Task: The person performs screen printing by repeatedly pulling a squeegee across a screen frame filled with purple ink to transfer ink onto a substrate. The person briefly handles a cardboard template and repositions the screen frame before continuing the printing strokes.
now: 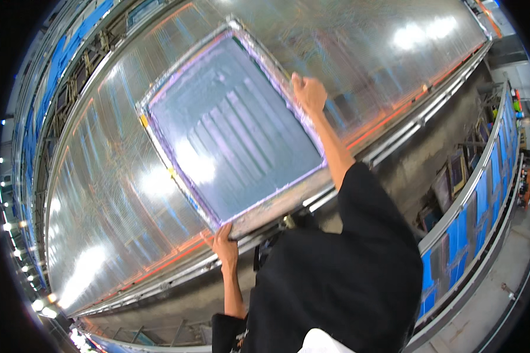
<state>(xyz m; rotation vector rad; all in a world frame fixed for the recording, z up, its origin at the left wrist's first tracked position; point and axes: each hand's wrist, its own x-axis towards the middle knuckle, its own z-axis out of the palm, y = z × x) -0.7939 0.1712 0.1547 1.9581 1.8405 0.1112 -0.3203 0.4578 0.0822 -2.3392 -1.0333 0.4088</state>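
A rectangular screen frame (pixel 235 135) with a grey-blue face, purple smears along its inner border and a pale rim lies on the long, shiny metal table (pixel 394 70) marked with coloured streaks. My left hand (pixel 225 247) is closed on the frame's near left corner, at the table's near edge. My right hand (pixel 309 94) is closed at the frame's right side, toward its upper half; its fingertips are partly hidden. Faint parallel stripes show on the frame's face, with a bright glare at its left.
A metal rail (pixel 400 136) runs along the table's near edge. At right, several dirty frames (pixel 444 188) lean below a curved rail with blue strips (pixel 459 247). Racks with blue material (pixel 65 47) line the far left. My black-sleeved arms and body occupy the lower middle.
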